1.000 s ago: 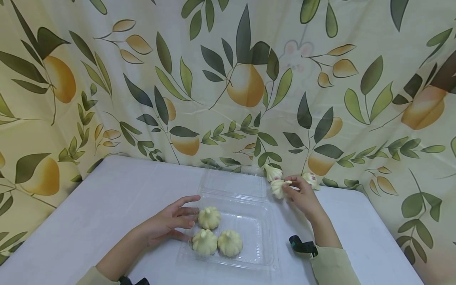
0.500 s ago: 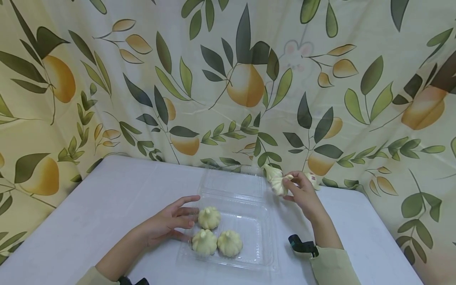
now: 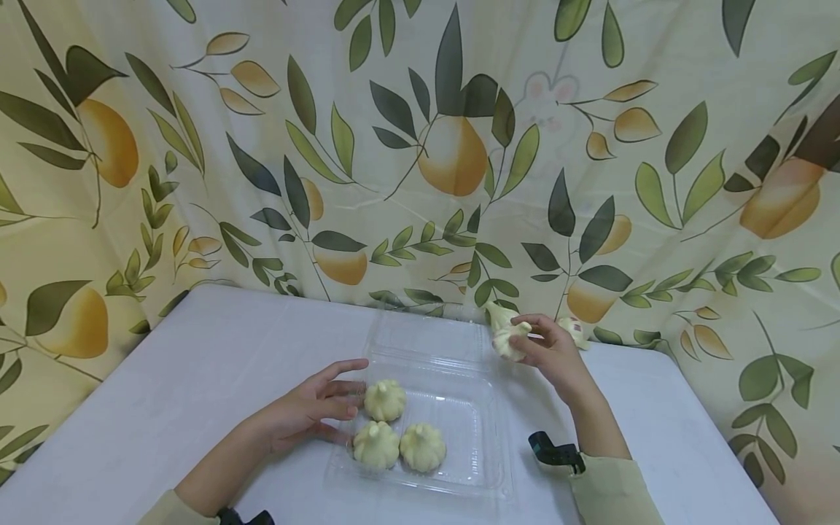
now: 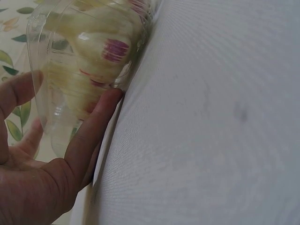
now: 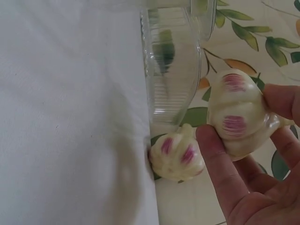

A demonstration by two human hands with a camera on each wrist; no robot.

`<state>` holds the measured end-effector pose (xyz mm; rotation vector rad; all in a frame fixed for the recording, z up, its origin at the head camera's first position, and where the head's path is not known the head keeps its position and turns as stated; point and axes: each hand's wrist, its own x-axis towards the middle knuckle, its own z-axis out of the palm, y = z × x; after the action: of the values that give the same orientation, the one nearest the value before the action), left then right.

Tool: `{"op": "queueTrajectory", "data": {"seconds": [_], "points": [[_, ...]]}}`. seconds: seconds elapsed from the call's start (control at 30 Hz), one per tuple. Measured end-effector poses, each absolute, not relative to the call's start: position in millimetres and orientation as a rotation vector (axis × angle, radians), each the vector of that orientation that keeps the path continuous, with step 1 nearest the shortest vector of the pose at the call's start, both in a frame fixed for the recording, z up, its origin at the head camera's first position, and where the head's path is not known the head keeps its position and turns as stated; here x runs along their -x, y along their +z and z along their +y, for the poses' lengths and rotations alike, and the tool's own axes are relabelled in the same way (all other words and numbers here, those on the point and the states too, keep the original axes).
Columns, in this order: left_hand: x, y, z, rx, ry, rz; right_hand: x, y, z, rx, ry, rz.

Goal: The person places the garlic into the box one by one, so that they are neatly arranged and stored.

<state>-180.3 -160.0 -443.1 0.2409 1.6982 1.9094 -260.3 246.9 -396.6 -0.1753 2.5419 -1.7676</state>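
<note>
My right hand [image 3: 554, 359] pinches a garlic bulb [image 5: 241, 112] between thumb and fingers, lifted above the white table. The bulb is cream with purple patches. Close behind it another garlic bulb [image 3: 499, 316] lies on the table, partly covered from the head view. My left hand [image 3: 311, 410] rests at the left side of a clear plastic container [image 3: 475, 445], fingers spread and touching its wall. In the container's left part sit a rear bulb [image 3: 385, 400], a front-left bulb [image 3: 376, 445] and a bulb to its right [image 3: 423, 448].
The container's clear lid [image 3: 426, 341] lies folded back toward the curtain [image 3: 394, 219]. One more garlic bulb [image 3: 574, 332] stands at the table's far edge, partly behind my right hand. Black wrist straps [image 3: 556, 450] show near both sleeves.
My right hand has raised the garlic bulb off the table and moved it slightly left and toward me. The left hand and the bulbs in the container have stayed put.
</note>
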Motion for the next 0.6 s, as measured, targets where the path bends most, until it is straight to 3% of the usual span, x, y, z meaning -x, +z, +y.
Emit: {"op": "queueTrajectory", "data": {"seconds": [0.6], "points": [[179, -440, -159, -0.217, 1.901, 1.715, 256, -385, 239, 0.182, -1.602, 2.642]]}}
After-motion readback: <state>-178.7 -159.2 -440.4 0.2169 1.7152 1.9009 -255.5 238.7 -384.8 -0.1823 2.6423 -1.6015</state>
